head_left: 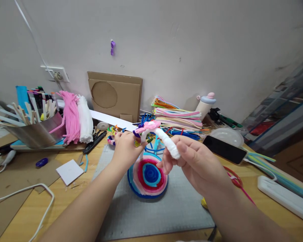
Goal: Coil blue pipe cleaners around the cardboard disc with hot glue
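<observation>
A white fuzzy stick (168, 143), thick and wrapped, slants between my hands. Fingers of my right hand (195, 156) pinch its lower end. At its upper end sits a pink fuzzy flower shape (152, 125). My left hand (126, 148) is closed around the pipe cleaner craft beside the flower, where purple and green bits show; its fingertips are partly hidden. Below, a round disc (150, 174) of blue, pink and red fuzzy rings lies on the grey cutting mat (151, 218). A white post rises at the disc's back; whether it joins the held craft I cannot tell.
Bundles of pipe cleaners (178, 117) lie at the back, with a bottle (205, 106) behind. Cardboard (131, 89) leans on the wall. A metal holder (37, 132) with sticks stands left. At right are a phone (224, 149) and a power strip (285, 198).
</observation>
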Demonstrator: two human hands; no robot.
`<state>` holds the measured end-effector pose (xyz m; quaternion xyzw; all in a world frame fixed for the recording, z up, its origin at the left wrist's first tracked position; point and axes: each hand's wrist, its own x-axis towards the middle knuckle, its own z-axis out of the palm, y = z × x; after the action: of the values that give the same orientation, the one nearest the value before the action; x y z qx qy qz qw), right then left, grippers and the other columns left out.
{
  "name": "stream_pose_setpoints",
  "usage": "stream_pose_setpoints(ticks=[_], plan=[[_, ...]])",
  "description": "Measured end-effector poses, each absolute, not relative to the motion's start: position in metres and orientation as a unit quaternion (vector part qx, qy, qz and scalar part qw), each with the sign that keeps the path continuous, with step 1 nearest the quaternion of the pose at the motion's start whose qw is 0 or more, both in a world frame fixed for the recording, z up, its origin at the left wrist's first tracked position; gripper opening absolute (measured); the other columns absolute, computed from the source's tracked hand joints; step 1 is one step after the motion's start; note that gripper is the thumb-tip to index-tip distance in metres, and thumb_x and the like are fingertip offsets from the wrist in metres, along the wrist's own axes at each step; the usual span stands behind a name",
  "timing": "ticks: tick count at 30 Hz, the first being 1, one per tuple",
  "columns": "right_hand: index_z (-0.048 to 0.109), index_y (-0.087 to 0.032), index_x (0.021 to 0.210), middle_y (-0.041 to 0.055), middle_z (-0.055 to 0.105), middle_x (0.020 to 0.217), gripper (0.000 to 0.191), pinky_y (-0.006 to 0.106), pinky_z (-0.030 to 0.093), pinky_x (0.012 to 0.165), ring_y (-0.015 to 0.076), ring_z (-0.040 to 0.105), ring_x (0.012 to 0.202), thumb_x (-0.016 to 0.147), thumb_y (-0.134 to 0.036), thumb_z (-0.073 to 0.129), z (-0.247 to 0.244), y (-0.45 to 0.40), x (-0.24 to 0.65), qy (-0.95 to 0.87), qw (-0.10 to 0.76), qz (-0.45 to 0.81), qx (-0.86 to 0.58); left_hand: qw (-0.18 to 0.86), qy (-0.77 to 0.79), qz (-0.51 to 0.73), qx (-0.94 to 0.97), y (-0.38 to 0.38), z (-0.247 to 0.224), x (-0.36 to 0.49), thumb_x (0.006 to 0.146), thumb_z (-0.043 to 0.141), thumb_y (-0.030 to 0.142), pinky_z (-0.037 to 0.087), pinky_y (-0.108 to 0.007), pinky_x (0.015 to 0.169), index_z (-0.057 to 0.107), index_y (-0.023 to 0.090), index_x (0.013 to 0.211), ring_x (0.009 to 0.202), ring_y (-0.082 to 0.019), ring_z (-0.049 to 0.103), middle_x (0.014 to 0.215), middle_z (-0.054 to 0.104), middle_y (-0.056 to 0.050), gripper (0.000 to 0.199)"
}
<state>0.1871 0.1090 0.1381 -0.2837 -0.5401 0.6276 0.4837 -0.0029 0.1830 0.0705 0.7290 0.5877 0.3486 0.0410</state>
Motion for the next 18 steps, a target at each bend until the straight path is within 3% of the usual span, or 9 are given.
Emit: stream_pose_setpoints(ticks=[4, 7, 12, 18], plan=[[0.060, -0.020, 0.076, 0.0010, 0.062, 0.064, 0.044, 0.031, 0.051, 0.057, 0.0158, 0.060, 0.056, 0.087, -0.063, 0.055, 0.104, 0.126, 0.180, -0.531, 0.504, 0.600, -0.323, 0.043, 0.585, 0.346, 0.732, 0.185, 0.066, -0.003, 0.078, 0.070, 0.033, 0.033, -0.046, 0.096, 0.067, 0.022, 0.079, 0.093, -0.027, 0.064, 0.088, 0.074, -0.004, 0.011], [0.058, -0.021, 0.077, -0.0013, 0.058, 0.065, 0.029, 0.027, 0.047, 0.051, 0.0151, 0.057, 0.059, 0.078, -0.048, 0.068, 0.059, 0.148, 0.170, -0.545, 0.442, 0.558, -0.442, 0.039, 0.579, 0.358, 0.731, 0.186, 0.064, -0.002, 0.078, 0.070, 0.030, 0.034, -0.045, 0.095, 0.067, 0.022, 0.087, 0.096, -0.028, 0.063, 0.092, 0.074, -0.005, 0.013], [0.064, -0.020, 0.080, 0.0014, 0.062, 0.082, 0.020, 0.024, 0.040, 0.052, 0.0139, 0.052, 0.066, 0.069, -0.031, 0.077, 0.010, 0.173, 0.152, -0.563, 0.431, 0.521, -0.475, 0.036, 0.561, 0.375, 0.737, 0.187, 0.060, -0.004, 0.080, 0.066, 0.029, 0.035, -0.042, 0.094, 0.066, 0.022, 0.089, 0.097, -0.026, 0.062, 0.092, 0.072, -0.004, 0.012], [0.062, -0.021, 0.085, -0.0013, 0.058, 0.064, 0.032, 0.026, 0.034, 0.048, 0.0135, 0.048, 0.054, 0.077, -0.051, 0.071, 0.006, 0.187, 0.140, -0.559, 0.412, 0.558, -0.455, 0.037, 0.555, 0.383, 0.737, 0.190, 0.059, -0.006, 0.079, 0.066, 0.028, 0.036, -0.040, 0.092, 0.067, 0.023, 0.089, 0.097, -0.026, 0.061, 0.093, 0.072, -0.004, 0.011]])
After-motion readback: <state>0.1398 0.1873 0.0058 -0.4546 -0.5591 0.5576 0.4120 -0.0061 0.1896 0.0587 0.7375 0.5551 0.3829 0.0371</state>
